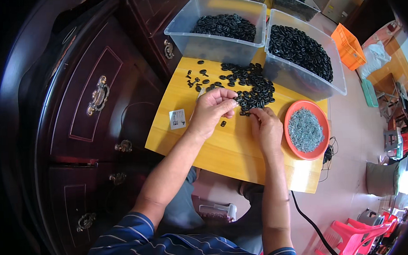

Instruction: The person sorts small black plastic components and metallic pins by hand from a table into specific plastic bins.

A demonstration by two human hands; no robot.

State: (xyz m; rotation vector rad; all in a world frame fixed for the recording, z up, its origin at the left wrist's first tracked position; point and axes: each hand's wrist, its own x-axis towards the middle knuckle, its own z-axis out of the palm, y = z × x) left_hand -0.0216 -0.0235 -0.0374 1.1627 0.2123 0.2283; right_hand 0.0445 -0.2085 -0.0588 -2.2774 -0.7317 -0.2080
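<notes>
Over the yellow wooden table my left hand is closed in a pinch, thumb against forefinger, with a small dark piece at the fingertips. My right hand is at the near edge of a pile of small black oval parts. Its thumb and forefinger are bent together beside a black part; whether they grip it is hidden. A single black part lies apart, near my left hand. To the right of my right hand is an orange-red bowl filled with small silvery metal pieces.
Two clear plastic bins of black parts stand at the table's far side. A white label card and several loose black pieces lie at left. Dark wooden drawers border the left; a pink chair stands lower right.
</notes>
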